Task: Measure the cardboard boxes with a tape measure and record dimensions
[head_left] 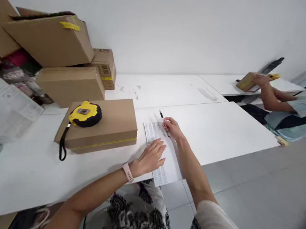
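A sheet of paper (172, 160) with columns of small print lies on the white table, its lower end hanging past the front edge. My left hand (150, 157) rests flat on it, fingers stretched out; a pale pink watch band circles that wrist. Over the upper part of the sheet, my right hand (172, 127) grips a pen (161, 114), its dark end pointing up and away. Left of the paper sits a closed cardboard box (116, 120) with a yellow strip along its side. On top of that box rests a yellow and black tape measure (86, 114) with a black wrist strap.
More cardboard boxes (50, 41) are stacked at the back left, beside plastic-wrapped items (19, 77). A white wall stands behind the table (207, 121). At the far right, another person (297, 107) handles a small cardboard box (246, 82).
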### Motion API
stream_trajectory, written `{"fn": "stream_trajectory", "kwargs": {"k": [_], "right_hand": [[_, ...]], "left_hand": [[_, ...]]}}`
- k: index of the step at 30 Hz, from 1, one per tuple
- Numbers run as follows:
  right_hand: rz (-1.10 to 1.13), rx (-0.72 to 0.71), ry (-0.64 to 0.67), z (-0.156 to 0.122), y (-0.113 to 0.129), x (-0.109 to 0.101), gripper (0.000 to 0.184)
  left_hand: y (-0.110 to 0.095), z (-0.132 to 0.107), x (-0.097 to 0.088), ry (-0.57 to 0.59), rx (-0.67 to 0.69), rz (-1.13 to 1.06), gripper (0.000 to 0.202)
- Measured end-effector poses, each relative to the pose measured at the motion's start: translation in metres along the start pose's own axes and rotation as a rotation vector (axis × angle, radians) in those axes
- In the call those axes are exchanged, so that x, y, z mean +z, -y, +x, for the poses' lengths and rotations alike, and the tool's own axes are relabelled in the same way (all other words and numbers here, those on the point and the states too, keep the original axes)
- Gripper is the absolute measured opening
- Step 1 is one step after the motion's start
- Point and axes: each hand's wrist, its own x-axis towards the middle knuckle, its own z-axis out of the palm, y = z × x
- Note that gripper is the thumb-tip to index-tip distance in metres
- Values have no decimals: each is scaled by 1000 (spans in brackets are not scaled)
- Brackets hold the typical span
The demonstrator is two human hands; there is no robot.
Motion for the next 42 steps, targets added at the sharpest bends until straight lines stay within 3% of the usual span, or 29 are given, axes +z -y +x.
{"fn": "stream_trajectory", "kwargs": {"k": [5, 8, 11, 16, 19, 22, 28, 31, 34, 39, 42], "right_hand": [[258, -48, 138, -7, 8, -13, 43], [373, -64, 185, -13, 12, -12, 40], [411, -104, 236, -19, 14, -7, 47], [309, -182, 264, -26, 17, -1, 46], [267, -210, 187, -24, 16, 6, 38], [207, -158, 91, -21, 11, 13, 48], [78, -28, 110, -21, -8, 11, 48], [-87, -87, 13, -22, -15, 3, 35], [-289, -200, -56, -22, -16, -2, 36], [-298, -249, 35, -16, -21, -2, 39], [-306, -236, 22, -12, -28, -3, 38]], "left_hand": [[14, 28, 26, 0, -56, 13, 68], [17, 31, 33, -9, -49, 30, 69], [18, 31, 35, -31, -32, 52, 68], [19, 32, 37, -49, -17, 48, 66], [19, 33, 38, -59, -15, 44, 66], [19, 33, 38, -75, -13, 39, 66], [22, 34, 36, -124, -26, -17, 52], [24, 35, 38, -159, -29, -50, 43], [26, 35, 41, -200, -44, -79, 37], [26, 35, 43, -278, -75, -76, 35], [26, 35, 45, -304, -72, -54, 35]]}}
